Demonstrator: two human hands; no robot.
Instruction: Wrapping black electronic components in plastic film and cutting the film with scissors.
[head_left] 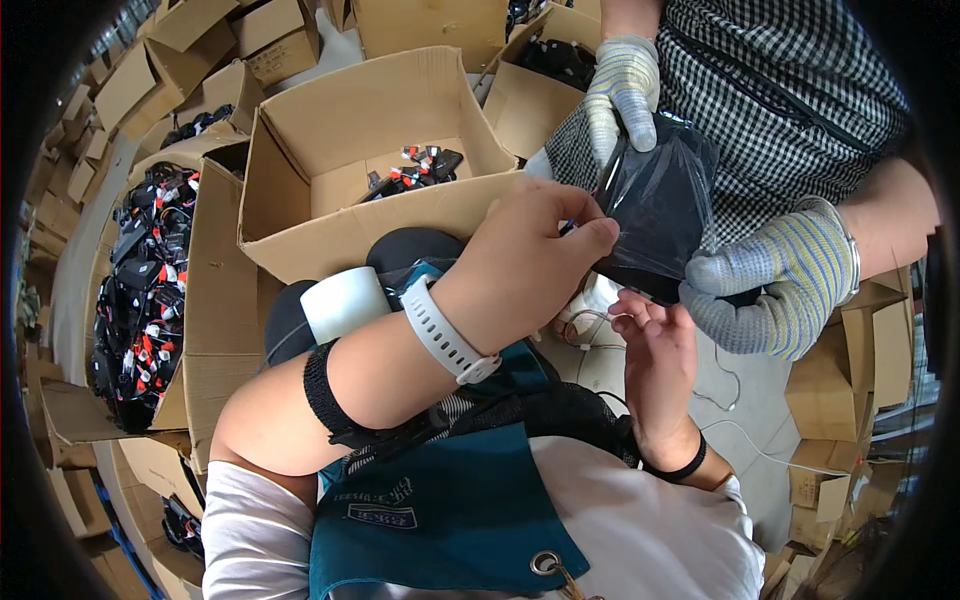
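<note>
A dark flat object wrapped in clear plastic film (660, 200) is held up in front of me by a co-worker's two gloved hands. My left hand (535, 255) reaches across to its near left side, thumb and fingers pinched at the edge of the film. Below the object is my right hand (660, 365), palm up, its fingers loosely curled and apart with nothing visible in them. The fingertips are close under the lower edge; I cannot tell if they touch it. A white roll (345, 305) rests on my lap beside my left forearm.
An open cardboard box (375, 215) with several black parts and red connectors (420, 172) stands ahead. Another box at left is heaped with black wired devices (145, 290). The co-worker in a checked apron (770, 90) stands at far right. A white cable (760, 450) trails over the floor.
</note>
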